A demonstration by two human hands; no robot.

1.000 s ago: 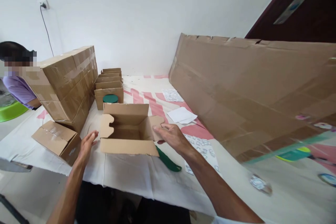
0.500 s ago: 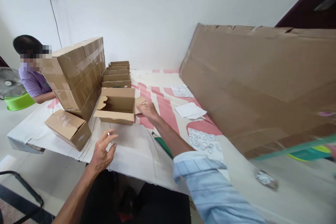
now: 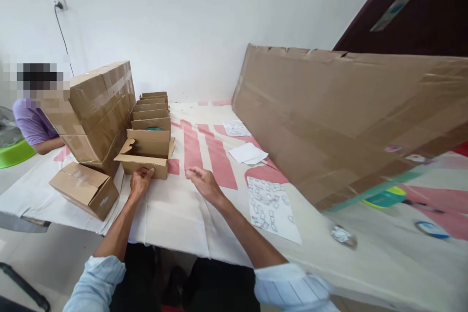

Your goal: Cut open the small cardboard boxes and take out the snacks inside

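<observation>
The open box [image 3: 148, 160] sits on the table cloth [image 3: 175, 214], at about 11 o'clock from the person. Its open top points up. Its long way runs from 9 to 3 o'clock. One long flap leans out to 6 o'clock, the other stands up at 12, and the little flaps stick out at 9 and 3. The box is thin brown cardboard, with straight walls and a rough edge on the near flap.

The left hand [image 3: 140, 183] touches the near wall. Its fingers are bent, but one cannot tell if they pinch the box. The right hand [image 3: 204, 183] is apart from the box, at its 4 o'clock. Its fingers are bent and close together; one cannot tell if the tips meet.

A row of boxes [image 3: 150, 113] with flaps up is at the box's 12 o'clock. Big boxes [image 3: 93, 112] with shiny tape are piled at its 10, and a closed box [image 3: 75, 180] lies at its 8. The cloth is white, wrinkly, with pink-red stripes.
</observation>
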